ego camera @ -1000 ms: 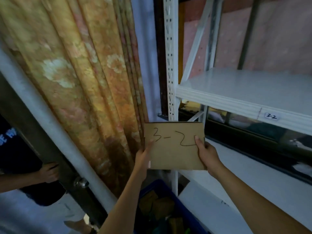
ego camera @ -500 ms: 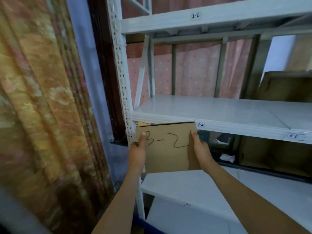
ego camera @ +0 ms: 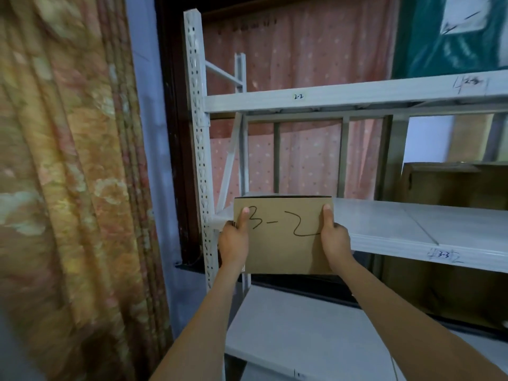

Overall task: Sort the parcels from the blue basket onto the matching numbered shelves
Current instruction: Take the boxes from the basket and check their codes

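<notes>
a cardboard parcel (ego camera: 284,237) marked "3-2" is held upright at the centre of the view, in front of the left end of the middle shelf (ego camera: 412,229). it is gripped at its 9 o'clock edge by the left hand (ego camera: 233,240), thumb laid on the front face, and at its 3 o'clock edge by the right hand (ego camera: 334,237), thumb likewise on the front. whether the parcel rests on the board cannot be told. a "3-3" label (ego camera: 443,254) is seen on the shelf edge at 4 o'clock of the parcel. a "2-2" label (ego camera: 298,96) is seen on the upper shelf (ego camera: 357,94) at 12 o'clock. a floral curtain (ego camera: 68,174) hangs at 9 o'clock.
</notes>
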A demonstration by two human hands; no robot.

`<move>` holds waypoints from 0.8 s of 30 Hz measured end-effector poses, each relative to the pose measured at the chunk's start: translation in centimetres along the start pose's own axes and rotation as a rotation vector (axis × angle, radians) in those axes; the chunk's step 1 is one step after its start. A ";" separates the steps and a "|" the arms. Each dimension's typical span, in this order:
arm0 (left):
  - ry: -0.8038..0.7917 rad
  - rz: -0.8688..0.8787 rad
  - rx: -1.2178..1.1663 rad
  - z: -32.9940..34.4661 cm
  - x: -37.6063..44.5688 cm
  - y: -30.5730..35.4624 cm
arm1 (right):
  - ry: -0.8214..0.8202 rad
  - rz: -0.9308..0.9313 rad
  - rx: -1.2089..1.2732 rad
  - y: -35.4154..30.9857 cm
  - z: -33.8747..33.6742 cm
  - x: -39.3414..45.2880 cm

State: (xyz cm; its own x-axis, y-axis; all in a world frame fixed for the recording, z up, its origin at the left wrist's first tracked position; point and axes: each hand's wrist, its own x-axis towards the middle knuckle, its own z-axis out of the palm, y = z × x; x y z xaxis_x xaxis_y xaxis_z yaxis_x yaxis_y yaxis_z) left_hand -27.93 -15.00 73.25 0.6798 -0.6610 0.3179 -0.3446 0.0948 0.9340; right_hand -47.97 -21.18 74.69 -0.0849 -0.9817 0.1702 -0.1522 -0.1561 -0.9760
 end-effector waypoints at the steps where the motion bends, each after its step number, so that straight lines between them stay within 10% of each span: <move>1: 0.001 0.005 0.015 0.2 0.3 0.2 | -0.007 -0.007 0.010 -0.2 -0.2 0.3; 15: -0.093 0.192 0.096 -2.3 7.8 1.8 | -0.049 -0.187 0.011 -3.4 5.3 4.7; 24: -0.074 0.230 0.183 -3.4 16.7 1.6 | -0.438 -0.230 -0.081 -5.0 10.6 9.4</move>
State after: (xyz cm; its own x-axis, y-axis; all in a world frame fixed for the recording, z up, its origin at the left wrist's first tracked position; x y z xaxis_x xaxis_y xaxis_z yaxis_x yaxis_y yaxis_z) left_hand -14.93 -23.39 80.63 0.5237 -0.6909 0.4984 -0.5993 0.1170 0.7919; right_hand -37.55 -30.76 79.74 0.3783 -0.8793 0.2894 -0.1963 -0.3817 -0.9032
